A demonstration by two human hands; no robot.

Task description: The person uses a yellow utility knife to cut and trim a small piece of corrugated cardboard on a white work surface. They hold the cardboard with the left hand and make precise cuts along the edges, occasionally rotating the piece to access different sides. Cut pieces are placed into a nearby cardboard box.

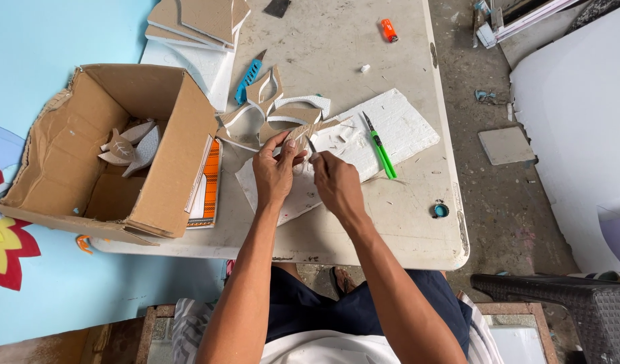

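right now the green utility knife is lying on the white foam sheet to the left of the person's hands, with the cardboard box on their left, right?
Not quite: in the head view the green utility knife lies on the white foam sheet to the right of the person's hands, beyond the right hand, not past the left hand. The cardboard box is indeed on their left.
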